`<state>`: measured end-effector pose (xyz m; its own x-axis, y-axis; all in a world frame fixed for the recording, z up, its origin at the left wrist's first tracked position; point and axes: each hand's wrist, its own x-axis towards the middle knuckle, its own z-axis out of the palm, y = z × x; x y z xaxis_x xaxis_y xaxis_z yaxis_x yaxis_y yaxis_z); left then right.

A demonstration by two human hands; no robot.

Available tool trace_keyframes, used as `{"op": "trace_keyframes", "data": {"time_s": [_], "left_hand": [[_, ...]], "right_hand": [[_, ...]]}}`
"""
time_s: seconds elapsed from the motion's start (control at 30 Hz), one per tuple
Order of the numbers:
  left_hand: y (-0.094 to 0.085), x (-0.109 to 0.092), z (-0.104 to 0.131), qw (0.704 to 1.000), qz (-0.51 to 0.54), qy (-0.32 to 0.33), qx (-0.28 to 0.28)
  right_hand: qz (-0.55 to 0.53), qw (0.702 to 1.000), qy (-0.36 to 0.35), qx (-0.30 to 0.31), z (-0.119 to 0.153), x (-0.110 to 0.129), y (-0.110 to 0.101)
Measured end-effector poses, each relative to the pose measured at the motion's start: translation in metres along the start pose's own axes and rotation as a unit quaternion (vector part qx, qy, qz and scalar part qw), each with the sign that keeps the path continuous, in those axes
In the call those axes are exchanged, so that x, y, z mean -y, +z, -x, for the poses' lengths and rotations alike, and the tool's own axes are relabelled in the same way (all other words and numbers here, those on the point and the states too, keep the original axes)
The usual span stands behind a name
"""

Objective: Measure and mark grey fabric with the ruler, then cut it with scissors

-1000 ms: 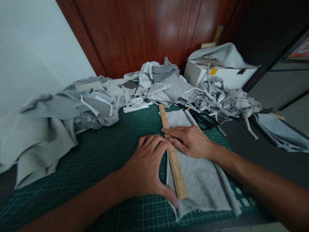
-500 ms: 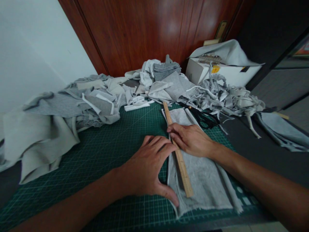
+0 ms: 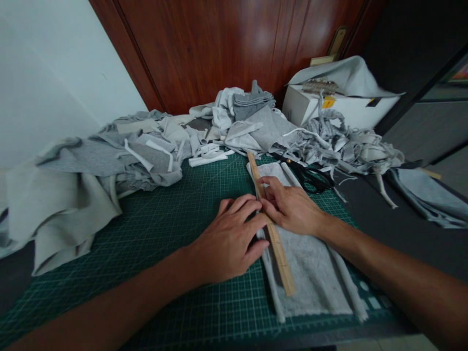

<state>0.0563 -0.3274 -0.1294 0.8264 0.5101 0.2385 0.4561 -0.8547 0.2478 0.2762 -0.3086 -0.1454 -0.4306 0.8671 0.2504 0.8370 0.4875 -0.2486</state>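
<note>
- The light-grey, soft rectangular cloth (image 3: 310, 273) lies lengthwise at the right of the gridded green cutting mat (image 3: 153, 234), its long sides curling; a few wrinkles cross its near half.
- The narrow, pale wooden ruler (image 3: 281, 258) rests along its left side, the far end poking past the cloth. The near end sits slightly further in from the edge, so the two seem not quite parallel.
- The left hand (image 3: 228, 241) reaches over that edge, fingers bent and close together, the thumb moderately apart from them; fingertips meet the cloth's edge and the ruler.
- The right hand (image 3: 296, 209) lies on the cloth, with fingers curled and index finger and thumb on the ruler, a small gap between their tips. Whether they grip its edge, I cannot tell.
- To do this well, I'd press the ruler evenly so that it cannot pivot, ease the curl flat without stretching the fabric, and check both ends against the mat's grid. Both hands bear near the middle, so the near end could swing.
- Just beyond, the black-handled scissors (image 3: 314, 178) lie beside the cloth's far right corner.
- Further out are a tangled heap of grey fabric strips (image 3: 340, 141) and a white box (image 3: 351, 112).
</note>
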Motion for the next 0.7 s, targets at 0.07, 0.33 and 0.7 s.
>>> {"op": "trace_keyframes", "data": {"time_s": [0.07,0.33,0.7], "left_hand": [[-0.001,0.001,0.000,1.000,-0.004,0.001,0.003],[-0.005,0.004,-0.007,0.999,-0.030,-0.037,0.011],[-0.002,0.021,-0.021,0.997,-0.077,-0.006,-0.020]], "right_hand": [[0.000,1.000,0.001,-0.002,0.000,0.000,0.000],[0.039,0.999,0.004,0.003,-0.001,0.001,0.000],[0.032,0.999,-0.006,-0.018,0.000,0.001,0.001]]}}
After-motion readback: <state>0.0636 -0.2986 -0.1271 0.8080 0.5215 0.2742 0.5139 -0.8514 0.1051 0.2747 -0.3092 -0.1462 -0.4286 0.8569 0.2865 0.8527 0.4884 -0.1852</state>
